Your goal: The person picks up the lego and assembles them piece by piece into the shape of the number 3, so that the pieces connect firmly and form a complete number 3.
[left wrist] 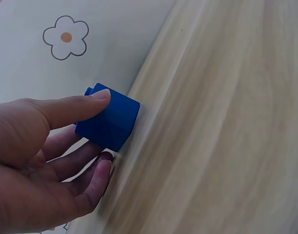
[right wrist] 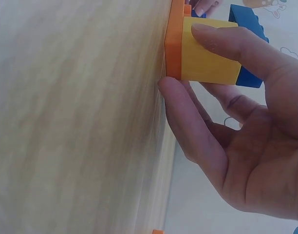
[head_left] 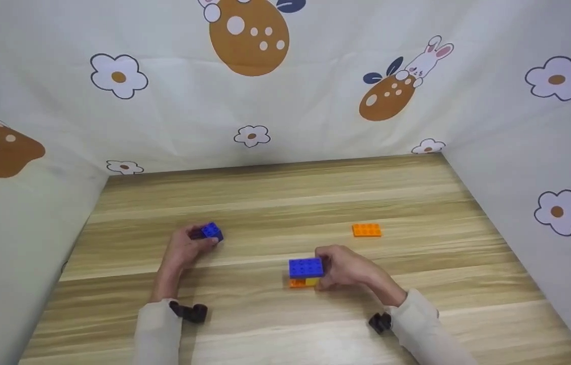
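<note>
Blue block (left wrist: 112,119) in curled left fingers (left wrist: 75,160)

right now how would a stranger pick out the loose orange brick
On the wood-grain table, find the blue-topped stack in the right grip. Beyond it, to the right, lies a flat studded orange brick, the only block that nobody is touching.

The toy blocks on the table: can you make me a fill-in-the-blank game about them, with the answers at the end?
1. The left hand holds a small block coloured ____.
2. The right hand holds a stack whose middle block is ____.
3. The flat loose brick on the table is ____.
4. The blue brick is at the ____ of the stack.

Missing words: blue; yellow; orange; top.
</note>
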Motion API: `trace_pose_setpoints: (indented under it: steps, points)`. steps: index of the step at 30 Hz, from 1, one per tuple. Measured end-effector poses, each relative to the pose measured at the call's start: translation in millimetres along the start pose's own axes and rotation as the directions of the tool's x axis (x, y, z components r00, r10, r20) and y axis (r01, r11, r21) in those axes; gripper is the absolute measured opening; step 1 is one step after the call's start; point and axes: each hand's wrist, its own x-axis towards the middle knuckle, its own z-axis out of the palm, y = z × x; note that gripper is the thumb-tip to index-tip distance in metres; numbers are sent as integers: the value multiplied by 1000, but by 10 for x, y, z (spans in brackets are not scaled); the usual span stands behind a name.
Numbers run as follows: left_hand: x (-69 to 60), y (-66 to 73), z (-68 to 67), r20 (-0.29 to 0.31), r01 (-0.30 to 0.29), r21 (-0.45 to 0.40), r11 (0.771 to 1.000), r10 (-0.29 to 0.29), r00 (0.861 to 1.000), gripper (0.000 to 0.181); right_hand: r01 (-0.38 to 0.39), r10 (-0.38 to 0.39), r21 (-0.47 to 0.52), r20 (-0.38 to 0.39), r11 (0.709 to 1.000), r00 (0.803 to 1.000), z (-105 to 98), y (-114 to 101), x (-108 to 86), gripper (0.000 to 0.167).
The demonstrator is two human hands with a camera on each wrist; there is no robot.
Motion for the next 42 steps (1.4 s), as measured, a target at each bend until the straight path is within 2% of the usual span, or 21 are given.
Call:
trace_pose_setpoints:
  steps: [7,13,19,25,28,36,42]
  points:
    - [-38,177,39,-24,-2,20,1000,2,1000,59,-9,9,15,-1,1000,1000,-4,-12,-1,34]
    - [-105,332,67,-29,-35,15,999,35,999,58,-6,6,39,2,999,1000,-1,-17,11,35]
    - [-151,375,46,-25,-39,-19,999,38,999,57,2,-2,25,0,1000,1000,10,-3,2,35]
    - [-182,420,42,-25,-116,-23,993,115,993,54,-7,7,29,-2,1000,1000,18,-14,-2,35]
    - [-210,462,54,-28,-123,-30,992,122,992,53,2,-2,24,0,1000,1000,24,-19,9,35]
    - [-254,555,205,16,-151,-88,985,153,988,51,-2,2,12,-3,1000,1000,16,-12,-5,36]
    - [-285,626,370,48,-154,-104,983,160,986,50,14,-14,19,5,1000,1000,10,-12,1,35]
